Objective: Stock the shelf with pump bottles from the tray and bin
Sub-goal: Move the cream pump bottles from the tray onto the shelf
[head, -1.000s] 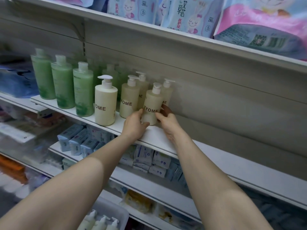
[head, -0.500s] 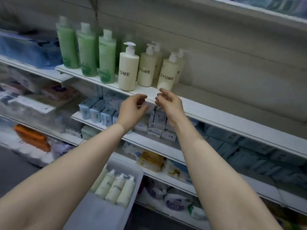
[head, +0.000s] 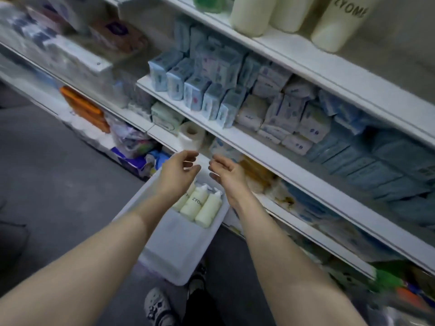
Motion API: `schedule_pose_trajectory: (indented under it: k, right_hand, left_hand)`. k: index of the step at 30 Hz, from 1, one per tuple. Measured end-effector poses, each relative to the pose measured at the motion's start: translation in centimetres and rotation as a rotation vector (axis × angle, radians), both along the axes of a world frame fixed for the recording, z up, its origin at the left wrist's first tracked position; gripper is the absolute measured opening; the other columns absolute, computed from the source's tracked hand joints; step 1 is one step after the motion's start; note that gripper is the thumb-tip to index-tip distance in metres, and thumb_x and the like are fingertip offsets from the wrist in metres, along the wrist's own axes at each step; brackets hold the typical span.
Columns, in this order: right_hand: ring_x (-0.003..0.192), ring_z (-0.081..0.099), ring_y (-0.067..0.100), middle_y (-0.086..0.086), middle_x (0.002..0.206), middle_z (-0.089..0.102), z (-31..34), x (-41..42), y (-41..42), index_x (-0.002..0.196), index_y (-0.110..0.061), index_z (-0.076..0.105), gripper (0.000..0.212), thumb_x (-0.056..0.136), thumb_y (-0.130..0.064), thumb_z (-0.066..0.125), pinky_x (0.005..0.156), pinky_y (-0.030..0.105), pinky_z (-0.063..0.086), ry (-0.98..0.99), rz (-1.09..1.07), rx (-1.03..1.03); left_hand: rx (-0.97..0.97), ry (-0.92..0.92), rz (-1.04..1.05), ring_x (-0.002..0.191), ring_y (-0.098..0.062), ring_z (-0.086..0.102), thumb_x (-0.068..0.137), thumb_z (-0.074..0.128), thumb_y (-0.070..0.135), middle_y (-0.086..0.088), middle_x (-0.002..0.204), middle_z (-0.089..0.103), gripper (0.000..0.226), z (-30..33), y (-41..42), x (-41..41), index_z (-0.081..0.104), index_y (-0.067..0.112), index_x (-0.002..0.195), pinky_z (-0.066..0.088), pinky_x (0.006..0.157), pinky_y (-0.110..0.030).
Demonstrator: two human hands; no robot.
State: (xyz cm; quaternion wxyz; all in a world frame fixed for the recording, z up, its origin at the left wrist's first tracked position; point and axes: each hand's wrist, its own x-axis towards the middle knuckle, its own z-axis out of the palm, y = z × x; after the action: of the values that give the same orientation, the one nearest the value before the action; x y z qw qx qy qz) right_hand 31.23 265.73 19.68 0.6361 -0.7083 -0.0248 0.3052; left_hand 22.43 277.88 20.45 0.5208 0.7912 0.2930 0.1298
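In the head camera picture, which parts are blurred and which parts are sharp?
Head view: the left shelves and the lower right corner are smeared by motion blur; the packs, both hands and the bottles in the tray are fairly sharp; shelf lines bend from the wide-angle lens; light is soft, without glare.

White shelving [head: 277,158] ran in tiers along the right, its boards packed with pale blue packets [head: 195,92] and orange packs [head: 82,107]. Below lay a grey floor [head: 47,175], dim under flat, cool light.
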Motion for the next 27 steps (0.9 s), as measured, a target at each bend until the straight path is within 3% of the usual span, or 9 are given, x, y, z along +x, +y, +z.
schedule_pose_trajectory:
  k: [6,11,17,22,27]
  right_hand:
    - [0.113,0.063,0.019,0.004,0.122,0.064,-9.2,-0.4,1.3,0.134,-0.011,0.057,0.037,0.097,-0.013,0.060,0.099,0.032,0.051,0.206,0.070,-0.114]
    - [0.118,0.061,0.031,0.014,0.114,0.066,-15.6,1.3,1.8,0.138,-0.006,0.053,0.042,0.096,-0.008,0.056,0.105,0.044,0.048,0.255,0.119,-0.270]
    - [0.121,0.056,0.018,0.004,0.137,0.057,-22.2,5.1,2.2,0.142,-0.017,0.050,0.046,0.096,-0.018,0.054,0.107,0.037,0.045,0.118,0.250,-0.523]
    - [0.136,0.045,0.024,0.005,0.150,0.045,-26.1,8.1,4.2,0.147,-0.017,0.043,0.047,0.100,-0.022,0.047,0.112,0.037,0.037,-0.111,0.439,-0.710]
    - [0.140,0.039,0.028,0.010,0.153,0.041,-29.0,9.3,5.8,0.150,-0.013,0.037,0.048,0.103,-0.021,0.042,0.109,0.035,0.034,-0.188,0.602,-0.845]
  left_hand:
    - [-0.101,0.218,0.032,0.097,-0.009,0.063,0.085,0.070,0.020,0.007,0.110,0.066,0.035,-9.7,0.2,-2.9,0.063,0.024,0.119,0.054,0.090,-0.036]
    - [-0.092,0.361,0.047,0.102,-0.011,0.060,0.085,0.071,0.020,0.004,0.123,0.063,0.043,-16.9,-0.9,-3.7,0.061,0.022,0.126,0.053,0.091,-0.035]
    - [-0.046,0.442,-0.012,0.116,-0.017,0.055,0.086,0.070,0.023,0.003,0.134,0.054,0.050,-23.1,-2.3,-2.3,0.054,0.027,0.133,0.048,0.098,-0.034]
    - [0.091,0.451,-0.074,0.123,-0.021,0.050,0.084,0.071,0.019,0.001,0.138,0.051,0.054,-26.6,-2.4,-0.4,0.053,0.023,0.135,0.041,0.101,-0.032]
    - [0.140,0.480,-0.108,0.122,-0.028,0.049,0.080,0.073,0.013,-0.004,0.137,0.051,0.058,-29.2,-2.3,0.6,0.054,0.020,0.135,0.042,0.101,-0.037]
